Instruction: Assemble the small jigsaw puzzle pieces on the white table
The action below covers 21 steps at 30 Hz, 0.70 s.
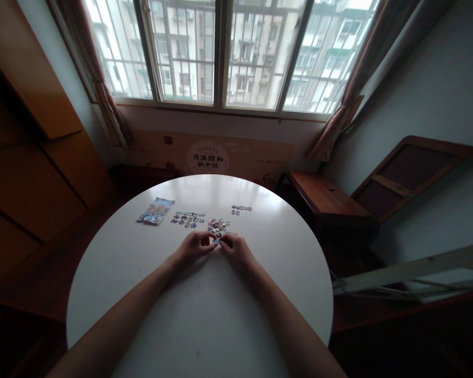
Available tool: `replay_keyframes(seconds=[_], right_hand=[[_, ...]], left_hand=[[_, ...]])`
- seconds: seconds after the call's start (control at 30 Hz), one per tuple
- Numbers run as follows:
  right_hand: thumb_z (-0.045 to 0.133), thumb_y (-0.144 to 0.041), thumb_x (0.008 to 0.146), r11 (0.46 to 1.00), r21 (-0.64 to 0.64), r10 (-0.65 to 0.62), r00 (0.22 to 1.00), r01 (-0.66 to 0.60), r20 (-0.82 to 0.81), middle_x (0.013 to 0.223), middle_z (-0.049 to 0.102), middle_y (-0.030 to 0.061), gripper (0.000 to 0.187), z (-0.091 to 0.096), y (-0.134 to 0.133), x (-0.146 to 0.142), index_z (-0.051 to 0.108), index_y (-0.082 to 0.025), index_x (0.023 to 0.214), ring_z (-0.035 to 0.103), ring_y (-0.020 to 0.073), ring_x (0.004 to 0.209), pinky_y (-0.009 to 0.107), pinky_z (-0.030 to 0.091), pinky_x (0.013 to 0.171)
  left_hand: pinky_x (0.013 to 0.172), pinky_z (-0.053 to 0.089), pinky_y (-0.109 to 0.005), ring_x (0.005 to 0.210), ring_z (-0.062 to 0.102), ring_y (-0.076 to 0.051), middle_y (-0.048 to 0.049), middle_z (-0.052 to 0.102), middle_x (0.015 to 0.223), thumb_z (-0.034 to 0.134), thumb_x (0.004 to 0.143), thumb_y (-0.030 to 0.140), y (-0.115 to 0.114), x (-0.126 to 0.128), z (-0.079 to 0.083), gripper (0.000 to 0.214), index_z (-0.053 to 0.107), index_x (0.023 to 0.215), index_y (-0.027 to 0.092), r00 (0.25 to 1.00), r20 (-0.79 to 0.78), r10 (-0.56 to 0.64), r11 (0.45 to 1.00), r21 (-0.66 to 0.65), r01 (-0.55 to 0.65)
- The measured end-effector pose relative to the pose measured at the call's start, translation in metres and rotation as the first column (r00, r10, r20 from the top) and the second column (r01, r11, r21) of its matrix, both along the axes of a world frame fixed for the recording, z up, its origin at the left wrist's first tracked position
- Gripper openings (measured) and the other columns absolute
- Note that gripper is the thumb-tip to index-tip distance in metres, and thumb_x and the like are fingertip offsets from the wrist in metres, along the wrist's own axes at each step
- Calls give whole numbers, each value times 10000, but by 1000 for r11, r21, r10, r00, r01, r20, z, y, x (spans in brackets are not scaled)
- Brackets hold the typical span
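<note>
My left hand and my right hand meet near the middle of the table, fingertips pinched together. Between them shows a small blue jigsaw puzzle piece, which both hands seem to grip. Just beyond my fingers lies a heap of loose puzzle pieces, partly hidden by the hands. Left of the heap, more pieces are spread out flat in loose rows. A smaller group of pieces lies at the back right of the heap. The colourful picture sheet or packet rests farther left.
The round white table stands under a barred window. A wooden side table is beyond its right edge, with a wooden-framed panel leaning against the wall. Wooden cabinets line the left side. A printed banner hangs below the window.
</note>
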State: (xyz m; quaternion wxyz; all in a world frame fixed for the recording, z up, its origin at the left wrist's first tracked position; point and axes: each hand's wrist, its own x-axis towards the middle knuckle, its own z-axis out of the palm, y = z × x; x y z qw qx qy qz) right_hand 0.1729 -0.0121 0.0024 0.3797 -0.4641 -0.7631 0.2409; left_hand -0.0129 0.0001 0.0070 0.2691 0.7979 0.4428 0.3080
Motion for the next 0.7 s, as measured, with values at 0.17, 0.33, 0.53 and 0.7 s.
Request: replay_keyframes(seconds=[0.17,0.33,0.53,0.7], right_hand=[[562,-170,785,1000,-10,-3,1000,3,1,721,647,27,122,0,-1,0,683,-164,793,567,146,679,233,409,647],[567,-169,780,1000,-3,-4,1000,4,-3,724,648,30,118,0,0,0,684,-159,783,567,148,682,236,410,655],[557,-170,783,1000,-4,-2,1000,2,-11,723,648,26,123,-1,0,0,680,-162,782,568,150,688,241,415,667],[557,-173,782,1000,-16,-8,1000,8,-4,723,651,30,124,1,0,1,681,-164,781,568,152,688,246,418,668]], left_hand=[[488,323,-169,489,418,-70,41,516,519,613,754,353,0,0,-1,267,710,901,153,1000,3,13,1000,-1,-13],[484,323,-167,491,421,-71,37,518,523,608,759,372,0,0,1,286,710,908,150,1000,-7,13,1000,-13,-13],[487,329,-168,486,428,-73,40,523,522,608,761,370,2,0,-3,330,703,987,151,1000,-7,30,1000,-6,-30],[478,320,-170,465,427,-70,44,517,496,604,766,387,3,-1,-6,320,715,947,146,999,-31,37,999,-3,-38]])
